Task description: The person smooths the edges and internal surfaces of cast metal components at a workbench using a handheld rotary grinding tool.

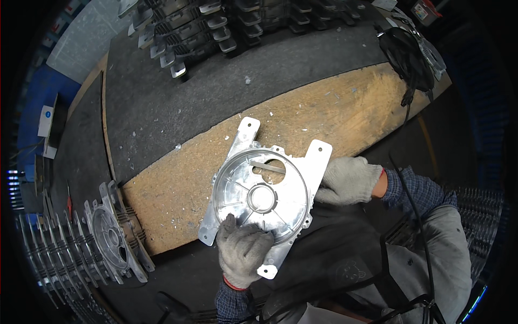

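Observation:
A round, bright metal casting (243, 186) with several flat arms is held tilted over the wooden board. My left hand (245, 254), in a grey knit glove, grips its near-left rim, fingertips over the inner face. At the casting's right edge, my gloved right hand (350, 181) is closed, its fingers partly hidden behind an arm of the casting. A narrow flat metal tool (268, 167) crosses the opening in the casting's face and lines up with my right fist. The stretch between the fist and the opening is hidden.
More such castings (110, 232) stand in a row at left. Stacked metal parts (216, 27) line the far side of a black mat (259, 81). Metal chips lie on the wooden board (178, 200). A black bag-like bundle (407, 56) with cables sits at the far right; a black cord hangs by my right arm.

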`<control>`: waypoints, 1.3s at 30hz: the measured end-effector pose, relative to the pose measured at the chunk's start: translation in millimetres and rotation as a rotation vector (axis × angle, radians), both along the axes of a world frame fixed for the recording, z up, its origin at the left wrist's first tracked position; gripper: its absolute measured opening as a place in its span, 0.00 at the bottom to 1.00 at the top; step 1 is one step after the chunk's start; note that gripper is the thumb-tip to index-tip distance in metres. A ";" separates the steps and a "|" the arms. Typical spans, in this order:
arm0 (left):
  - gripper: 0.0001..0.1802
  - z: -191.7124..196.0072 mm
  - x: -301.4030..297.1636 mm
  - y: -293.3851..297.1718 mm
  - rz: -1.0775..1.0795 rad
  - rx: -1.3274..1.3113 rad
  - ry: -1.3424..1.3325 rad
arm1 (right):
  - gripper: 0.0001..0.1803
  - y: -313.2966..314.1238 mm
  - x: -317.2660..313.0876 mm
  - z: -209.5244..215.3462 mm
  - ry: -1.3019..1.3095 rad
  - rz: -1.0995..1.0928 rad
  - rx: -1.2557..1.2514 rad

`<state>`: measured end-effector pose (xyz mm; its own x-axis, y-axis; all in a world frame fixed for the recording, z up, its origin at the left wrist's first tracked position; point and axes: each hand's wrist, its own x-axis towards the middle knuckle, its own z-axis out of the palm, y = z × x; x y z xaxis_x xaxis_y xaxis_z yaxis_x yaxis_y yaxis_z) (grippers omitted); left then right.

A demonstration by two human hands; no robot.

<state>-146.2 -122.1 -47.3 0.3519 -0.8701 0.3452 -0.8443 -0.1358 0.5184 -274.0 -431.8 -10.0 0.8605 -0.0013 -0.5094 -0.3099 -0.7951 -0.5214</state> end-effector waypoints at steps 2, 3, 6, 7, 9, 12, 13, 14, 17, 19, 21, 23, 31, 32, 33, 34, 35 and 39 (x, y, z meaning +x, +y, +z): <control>0.10 2.1 -1.3 -1.1 0.011 -0.012 0.003 | 0.31 -8.9 2.6 0.5 0.021 -0.001 0.022; 0.12 2.5 -0.5 -1.0 0.006 -0.023 0.009 | 0.33 -16.0 2.9 -2.2 -0.002 0.043 0.045; 0.12 4.8 -1.5 -3.1 0.001 -0.022 -0.005 | 0.37 -21.7 -7.8 5.4 -0.011 0.087 0.064; 0.09 6.6 -2.3 -2.6 0.007 -0.002 -0.016 | 0.40 -21.0 -11.7 10.4 0.011 0.091 0.066; 0.10 11.2 -3.2 -2.3 0.031 -0.052 -0.024 | 0.45 -15.0 -24.2 21.4 0.179 -0.020 0.074; 0.13 18.4 -0.5 3.1 0.120 -0.197 0.065 | 0.45 -4.4 -54.8 16.6 0.155 -0.126 0.055; 0.14 23.6 -1.3 5.8 0.174 -0.260 0.089 | 0.44 -0.8 -62.9 22.3 0.178 -0.176 0.054; 0.17 23.7 -2.0 17.5 0.241 -0.327 0.087 | 0.44 2.7 -71.0 23.3 0.109 -0.248 0.073; 0.22 49.5 -24.1 47.4 0.483 -0.472 0.291 | 0.44 8.3 -88.4 18.7 -0.024 -0.372 0.131; 0.26 71.3 -51.6 82.8 0.658 -0.323 0.191 | 0.45 11.8 -89.6 9.5 -0.165 -0.437 0.128; 0.22 82.0 -89.2 103.9 0.849 -0.568 0.303 | 0.45 20.8 -79.2 -3.3 -0.205 -0.395 0.107; 0.21 61.0 -122.3 161.9 0.847 -0.411 0.228 | 0.47 27.3 -68.0 -10.9 -0.220 -0.392 0.157; 0.20 20.6 -158.8 136.1 1.139 -0.590 0.646 | 0.48 52.3 -46.2 -23.0 -0.403 -0.076 0.297; 0.20 6.9 -152.1 131.7 1.101 -0.569 0.589 | 0.48 56.4 -42.3 -13.8 -0.305 -0.045 0.330; 0.20 -2.6 -145.5 126.9 1.078 -0.516 0.552 | 0.48 59.8 -38.5 -8.7 -0.206 -0.023 0.351; 0.19 -17.3 -140.1 119.0 1.087 -0.516 0.584 | 0.48 63.1 -38.1 -9.5 -0.201 -0.004 0.353; 0.18 -20.8 -141.8 114.6 1.043 -0.455 0.541 | 0.48 67.3 -40.5 -11.8 -0.266 0.056 0.378; 0.17 -22.4 -146.4 108.6 1.007 -0.388 0.474 | 0.47 84.9 -31.1 15.1 -0.079 0.247 0.435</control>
<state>-292.5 -13.4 -69.7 0.9844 0.0080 0.1759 -0.1585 -0.3953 0.9048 -305.1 -346.8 5.1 0.8444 0.4048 -0.3509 -0.0866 -0.5433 -0.8351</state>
